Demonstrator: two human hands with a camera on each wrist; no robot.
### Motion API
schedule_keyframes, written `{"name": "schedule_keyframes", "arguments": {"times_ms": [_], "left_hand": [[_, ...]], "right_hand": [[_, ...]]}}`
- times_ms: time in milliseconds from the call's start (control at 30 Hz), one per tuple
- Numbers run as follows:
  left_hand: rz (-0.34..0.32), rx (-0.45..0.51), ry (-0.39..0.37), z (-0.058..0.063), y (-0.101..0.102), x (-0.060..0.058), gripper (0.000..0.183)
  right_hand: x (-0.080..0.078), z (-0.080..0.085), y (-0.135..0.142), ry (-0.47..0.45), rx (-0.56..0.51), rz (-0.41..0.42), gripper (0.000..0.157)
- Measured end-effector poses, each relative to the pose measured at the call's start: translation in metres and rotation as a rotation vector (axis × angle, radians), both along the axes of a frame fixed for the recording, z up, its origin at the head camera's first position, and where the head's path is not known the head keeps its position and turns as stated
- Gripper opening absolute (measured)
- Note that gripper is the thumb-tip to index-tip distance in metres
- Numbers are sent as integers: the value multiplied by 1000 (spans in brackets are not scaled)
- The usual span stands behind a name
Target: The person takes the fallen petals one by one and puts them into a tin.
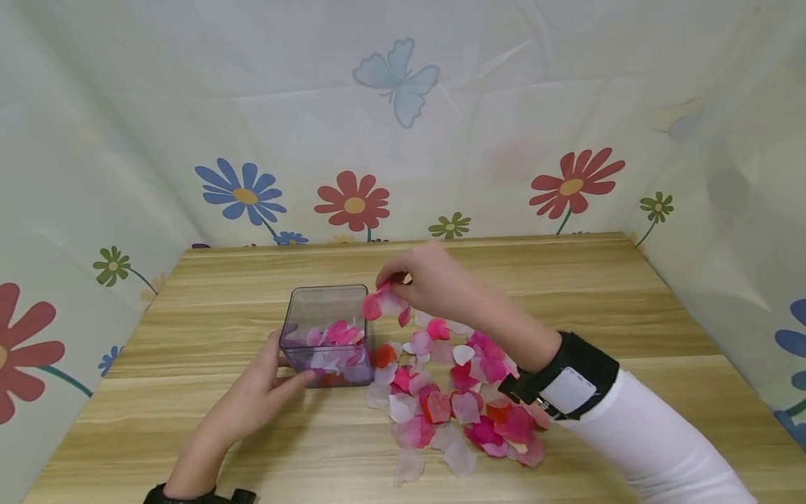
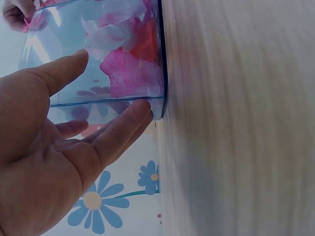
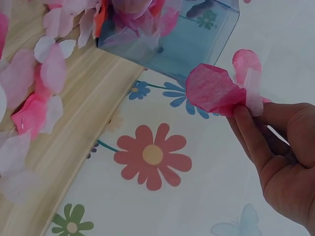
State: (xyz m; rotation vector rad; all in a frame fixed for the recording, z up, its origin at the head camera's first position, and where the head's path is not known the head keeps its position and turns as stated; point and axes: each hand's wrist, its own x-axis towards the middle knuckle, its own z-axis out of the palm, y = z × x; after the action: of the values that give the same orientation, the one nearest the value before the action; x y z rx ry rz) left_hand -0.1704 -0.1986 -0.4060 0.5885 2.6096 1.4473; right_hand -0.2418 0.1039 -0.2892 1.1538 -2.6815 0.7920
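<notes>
A clear, bluish square plastic box [image 1: 327, 308] stands left of centre on the table, partly filled with pink, white and red petals [image 1: 340, 336]. My left hand [image 1: 248, 402] rests against its near left corner. In the left wrist view the thumb lies along one wall and rather straight fingers [image 2: 123, 129] touch the adjoining wall. Just beyond the box's right rim, my right hand [image 1: 434, 280] pinches a few pink and pale artificial petals [image 3: 211, 88] between thumb and fingertips. They hang above table height, outside the opening.
Loose pink, white and red petals [image 1: 441, 402] lie scattered to the right of the box, beneath the right forearm. The wooden table [image 1: 630, 322] ends at a flower-printed cloth backdrop [image 1: 478, 133], which also hangs along both sides.
</notes>
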Motion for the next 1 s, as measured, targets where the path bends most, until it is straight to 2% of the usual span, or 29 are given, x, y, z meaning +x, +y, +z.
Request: {"name": "schedule_keyframes", "arguments": {"times_ms": [633, 1000], "left_hand": [[0, -3, 6, -5, -2, -1, 69], [-9, 22, 17, -6, -1, -2, 67]], "right_hand": [[8, 15, -34, 60, -63, 60, 13], [11, 14, -48, 87, -104, 102, 14]]}}
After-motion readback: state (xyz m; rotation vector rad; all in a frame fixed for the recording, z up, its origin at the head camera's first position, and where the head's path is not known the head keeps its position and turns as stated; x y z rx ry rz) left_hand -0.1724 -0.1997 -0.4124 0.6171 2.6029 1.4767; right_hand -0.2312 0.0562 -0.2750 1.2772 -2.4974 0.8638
